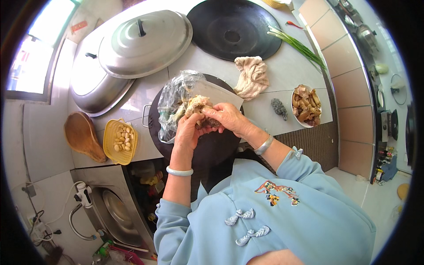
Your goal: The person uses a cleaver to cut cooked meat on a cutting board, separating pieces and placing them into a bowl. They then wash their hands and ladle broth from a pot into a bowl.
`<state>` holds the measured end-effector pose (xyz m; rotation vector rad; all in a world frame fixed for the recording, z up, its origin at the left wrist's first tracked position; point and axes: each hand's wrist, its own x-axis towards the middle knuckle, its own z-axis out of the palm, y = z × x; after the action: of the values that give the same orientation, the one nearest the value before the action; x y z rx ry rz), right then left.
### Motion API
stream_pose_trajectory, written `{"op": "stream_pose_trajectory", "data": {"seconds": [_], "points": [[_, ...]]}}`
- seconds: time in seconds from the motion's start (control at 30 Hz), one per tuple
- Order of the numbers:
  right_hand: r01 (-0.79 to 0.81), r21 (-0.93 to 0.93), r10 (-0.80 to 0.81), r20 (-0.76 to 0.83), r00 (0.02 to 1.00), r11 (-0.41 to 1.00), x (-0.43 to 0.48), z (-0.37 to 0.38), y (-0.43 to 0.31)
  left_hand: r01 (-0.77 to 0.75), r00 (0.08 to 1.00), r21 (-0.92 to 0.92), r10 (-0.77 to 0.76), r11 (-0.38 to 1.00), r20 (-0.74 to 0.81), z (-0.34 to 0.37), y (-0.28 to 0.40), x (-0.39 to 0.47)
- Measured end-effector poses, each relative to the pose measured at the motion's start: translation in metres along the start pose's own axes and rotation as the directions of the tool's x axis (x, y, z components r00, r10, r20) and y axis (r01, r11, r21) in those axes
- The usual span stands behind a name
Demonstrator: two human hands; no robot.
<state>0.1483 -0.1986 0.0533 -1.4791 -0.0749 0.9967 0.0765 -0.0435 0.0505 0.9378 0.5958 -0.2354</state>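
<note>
Both hands hold a chunk of cooked meat (197, 104), which looks pale on top and darker below. My left hand (189, 131) grips it from the left, thumb on top. From the right, my right hand (228, 117) presses it with thumb and fingers, the two thumbs nearly meeting. A crumpled clear plastic bag (170, 106) with scraps in it lies just left of the meat. Behind the hands is a flat pale board (218, 92), partly covered by them. Bag and board rest over a round dark pan (207, 154) with a metal side handle (144, 116).
Right of the pan lie a beige cloth (252, 77), a metal scouring pad (279, 108) and a white bowl of meat pieces (306, 107). Green onions (299, 48) lie near a black wok (228, 28). Leftward are metal lids (145, 43), a wooden ladle (81, 135), a yellow garlic basket (107, 140) and a sink (116, 212).
</note>
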Motion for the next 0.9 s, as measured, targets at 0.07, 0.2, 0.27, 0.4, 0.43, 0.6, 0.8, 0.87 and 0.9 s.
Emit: {"op": "stream_pose_trajectory", "data": {"seconds": [0.07, 0.2, 0.27, 0.4, 0.43, 0.6, 0.8, 0.87, 0.9], "points": [[0.000, -0.068, 0.000, 0.008, 1.000, 0.998, 0.003, 0.003, 0.005, -0.001, 1.000, -0.004, 0.001, 1.000, 0.017, -0.002, -0.004, -0.002], [0.160, -0.210, -0.163, 0.001, 0.987, 0.965, -0.006, 0.014, 0.013, -0.029, 0.999, -0.070, 0.032, 0.997, 0.034, -0.008, -0.011, -0.010], [0.168, -0.219, -0.156, 0.071, 0.985, 0.961, -0.018, 0.013, 0.008, -0.075, 0.994, -0.152, 0.085, 0.986, 0.061, -0.014, -0.014, -0.017], [0.441, -0.657, -0.518, 0.090, 0.851, 0.611, -0.039, -0.005, -0.020, -0.091, 0.988, -0.194, 0.113, 0.977, 0.106, -0.033, -0.014, -0.029], [0.519, -0.723, -0.625, 0.155, 0.765, 0.456, -0.042, -0.014, -0.028, -0.046, 0.988, -0.192, 0.074, 0.980, 0.139, -0.037, -0.015, -0.031], [0.767, -0.570, -0.576, 0.534, 0.619, 0.294, -0.031, -0.022, -0.043, 0.189, 0.931, -0.327, -0.063, 0.926, 0.360, -0.041, -0.009, -0.035], [0.761, -0.569, -0.633, 0.473, 0.613, 0.312, -0.028, -0.014, -0.028, 0.139, 0.955, -0.017, -0.130, 0.990, 0.268, -0.018, 0.019, -0.051], [0.756, -0.581, -0.652, 0.452, 0.608, 0.303, -0.026, -0.014, -0.028, 0.040, 0.983, 0.263, -0.085, 0.964, 0.163, -0.008, 0.028, -0.061], [0.748, -0.589, -0.659, 0.436, 0.613, 0.307, -0.025, -0.014, -0.029, -0.032, 0.991, 0.449, -0.029, 0.893, 0.130, -0.004, 0.033, -0.066]]}}
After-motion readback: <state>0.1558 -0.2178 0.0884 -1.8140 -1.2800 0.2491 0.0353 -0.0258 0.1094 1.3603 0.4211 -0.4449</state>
